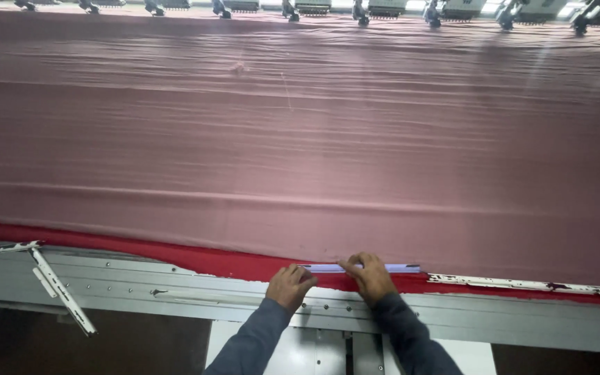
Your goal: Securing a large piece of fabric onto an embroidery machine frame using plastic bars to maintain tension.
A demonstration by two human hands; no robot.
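Observation:
A wide sheet of dusty-pink fabric is stretched flat over a long machine bed, with a bright red strip along its near edge. My left hand presses on the red edge with fingers curled. Beside it my right hand lies on a thin pale-blue clamp strip that sits on the fabric's edge, fingertips pushing on it. Both sleeves are dark blue-grey.
A grey metal frame rail runs below the fabric, with a loose white strip lying slanted on it at left and another white strip fixed at right. A row of machine heads lines the far edge.

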